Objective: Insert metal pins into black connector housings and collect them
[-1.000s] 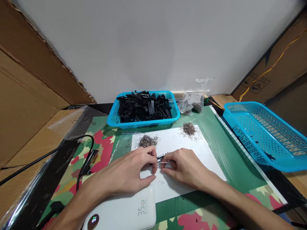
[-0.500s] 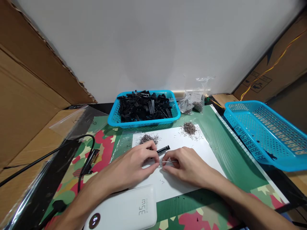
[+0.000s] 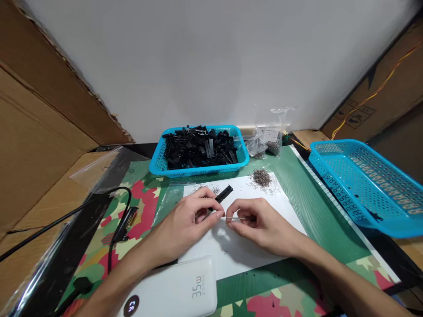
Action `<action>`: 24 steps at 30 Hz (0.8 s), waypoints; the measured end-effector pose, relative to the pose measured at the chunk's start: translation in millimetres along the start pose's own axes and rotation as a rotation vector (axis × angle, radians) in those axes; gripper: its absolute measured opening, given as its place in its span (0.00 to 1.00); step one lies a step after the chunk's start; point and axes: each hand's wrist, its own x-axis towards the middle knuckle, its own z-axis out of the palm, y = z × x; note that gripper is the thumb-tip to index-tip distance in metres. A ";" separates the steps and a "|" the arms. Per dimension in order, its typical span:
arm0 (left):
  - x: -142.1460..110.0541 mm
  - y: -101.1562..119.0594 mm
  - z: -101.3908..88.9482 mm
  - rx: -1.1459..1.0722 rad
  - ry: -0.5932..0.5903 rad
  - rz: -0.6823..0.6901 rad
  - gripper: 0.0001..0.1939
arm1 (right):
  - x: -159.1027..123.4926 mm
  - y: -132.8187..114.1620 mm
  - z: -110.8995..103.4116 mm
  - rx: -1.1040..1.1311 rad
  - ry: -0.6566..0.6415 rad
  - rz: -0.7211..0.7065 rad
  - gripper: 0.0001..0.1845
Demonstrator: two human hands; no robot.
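Just lifted the black clip (image 3: 224, 194) off the white sheet (image 3: 264, 246), left hand (image 3: 190, 220) fingers pinching it; right hand (image 3: 261, 224) pinches a thin pin (image 3: 235, 218), lining up.

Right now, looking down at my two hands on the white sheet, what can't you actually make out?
Head view only:
- Black plastic piece: its lower end is hidden inside the left hand.
- Thin metal pin: its far end is covered by the right hand fingers; shape too small to tell.
- Loose metal bits: too small to identify.
- White power bank: cut off by the bottom edge.
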 end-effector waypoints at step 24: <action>-5.0 2.4 6.3 -0.136 0.036 0.013 0.13 | 2.5 4.9 11.8 0.187 0.224 -0.053 0.06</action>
